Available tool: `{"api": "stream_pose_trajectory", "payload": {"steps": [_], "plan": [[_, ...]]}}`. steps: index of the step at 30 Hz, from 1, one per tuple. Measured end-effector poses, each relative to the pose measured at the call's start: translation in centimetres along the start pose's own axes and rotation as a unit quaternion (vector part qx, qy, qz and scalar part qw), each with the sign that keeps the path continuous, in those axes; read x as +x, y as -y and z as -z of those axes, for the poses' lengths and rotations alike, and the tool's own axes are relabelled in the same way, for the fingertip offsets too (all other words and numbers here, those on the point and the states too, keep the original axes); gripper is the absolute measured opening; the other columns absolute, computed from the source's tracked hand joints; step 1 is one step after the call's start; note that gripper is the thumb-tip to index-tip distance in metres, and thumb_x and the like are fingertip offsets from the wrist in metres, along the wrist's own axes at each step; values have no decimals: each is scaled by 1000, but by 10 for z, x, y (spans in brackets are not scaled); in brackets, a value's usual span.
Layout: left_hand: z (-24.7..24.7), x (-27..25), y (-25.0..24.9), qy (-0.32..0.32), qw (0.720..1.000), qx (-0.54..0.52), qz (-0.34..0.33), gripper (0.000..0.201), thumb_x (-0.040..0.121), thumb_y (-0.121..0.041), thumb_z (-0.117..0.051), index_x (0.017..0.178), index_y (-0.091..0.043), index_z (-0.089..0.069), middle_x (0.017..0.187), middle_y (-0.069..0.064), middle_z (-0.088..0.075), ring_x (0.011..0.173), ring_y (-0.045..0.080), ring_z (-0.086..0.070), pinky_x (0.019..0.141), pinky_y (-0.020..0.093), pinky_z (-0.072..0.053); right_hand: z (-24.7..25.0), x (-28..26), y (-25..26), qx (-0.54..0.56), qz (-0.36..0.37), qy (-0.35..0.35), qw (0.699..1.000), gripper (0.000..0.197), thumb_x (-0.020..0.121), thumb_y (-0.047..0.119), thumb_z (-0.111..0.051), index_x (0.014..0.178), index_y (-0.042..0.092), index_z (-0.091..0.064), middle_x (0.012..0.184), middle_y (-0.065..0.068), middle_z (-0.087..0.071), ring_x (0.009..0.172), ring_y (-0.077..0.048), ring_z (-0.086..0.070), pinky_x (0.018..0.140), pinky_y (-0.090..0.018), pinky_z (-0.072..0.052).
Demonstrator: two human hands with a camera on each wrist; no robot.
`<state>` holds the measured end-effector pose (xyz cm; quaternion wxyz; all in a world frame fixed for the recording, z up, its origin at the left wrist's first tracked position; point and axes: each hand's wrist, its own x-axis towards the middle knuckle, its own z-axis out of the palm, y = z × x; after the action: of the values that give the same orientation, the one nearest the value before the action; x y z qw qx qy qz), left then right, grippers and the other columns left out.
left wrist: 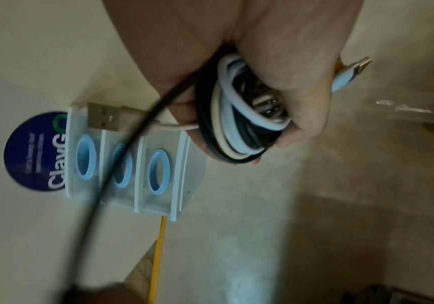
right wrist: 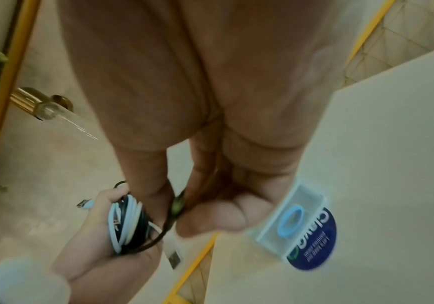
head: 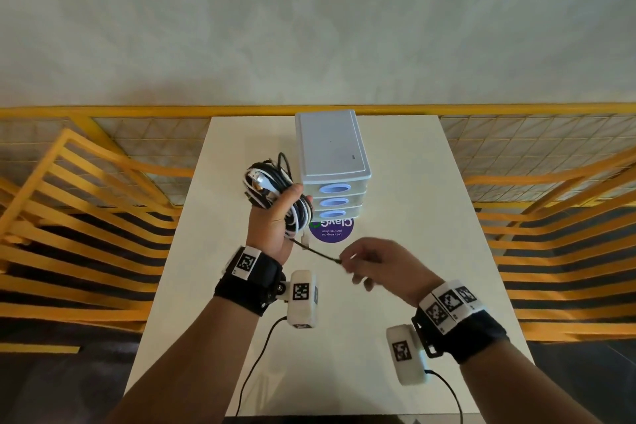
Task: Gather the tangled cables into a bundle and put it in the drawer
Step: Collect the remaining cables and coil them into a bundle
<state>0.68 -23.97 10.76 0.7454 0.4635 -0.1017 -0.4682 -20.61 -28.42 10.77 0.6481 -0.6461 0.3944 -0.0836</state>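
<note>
My left hand point(head: 279, 217) grips a coiled bundle of black and white cables point(head: 272, 189) point(left wrist: 239, 123) point(right wrist: 129, 224), raised above the table just left of the drawer unit. A white USB plug point(left wrist: 104, 119) point(right wrist: 174, 259) dangles from the bundle. One loose black cable end point(head: 318, 253) runs from the coil to my right hand point(head: 364, 267), which pinches it between thumb and fingers point(right wrist: 210, 216). The small white drawer unit point(head: 332, 162) has three drawers with blue oval handles point(head: 335, 202), all closed.
The drawer unit stands at the back middle of a white table point(head: 430, 217), over a round blue sticker point(head: 332, 232). Yellow railings point(head: 86, 203) run along both sides and behind. Wrist camera wires point(head: 254, 365) hang over the near table edge.
</note>
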Motion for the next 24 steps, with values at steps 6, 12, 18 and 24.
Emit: {"api": "stream_pose_trajectory", "payload": {"steps": [6,12,18,24], "plan": [[-3,-15,1,116,977,180,2,14,76,-8,-80,88,-13,-77,84,15,-73,78,31,-71,77,46,-58,6,5,38,-2,140,-196,971,13,86,12,-78,93,21,-72,77,-1,-74,64,-12,-65,64,-20,-54],[-16,-21,2,156,974,159,32,23,85,-1,-78,108,0,-74,104,23,-74,95,35,-73,82,46,-59,-6,10,50,94,146,-222,959,18,86,0,-76,96,14,-72,79,-5,-78,70,-17,-74,70,-24,-59],[-16,-21,9,135,980,134,58,35,80,-8,-77,114,-2,-73,113,25,-72,103,40,-70,86,47,-58,-10,14,42,147,154,-194,958,17,98,1,-62,104,7,-76,88,-4,-80,78,-15,-75,79,-29,-60],[-5,-19,17,135,977,143,83,44,79,-10,-79,119,4,-69,115,35,-67,97,41,-69,77,44,-58,-1,7,33,-72,181,-174,965,25,99,19,-62,108,37,-77,106,20,-75,107,-5,-66,90,-26,-49]]}}
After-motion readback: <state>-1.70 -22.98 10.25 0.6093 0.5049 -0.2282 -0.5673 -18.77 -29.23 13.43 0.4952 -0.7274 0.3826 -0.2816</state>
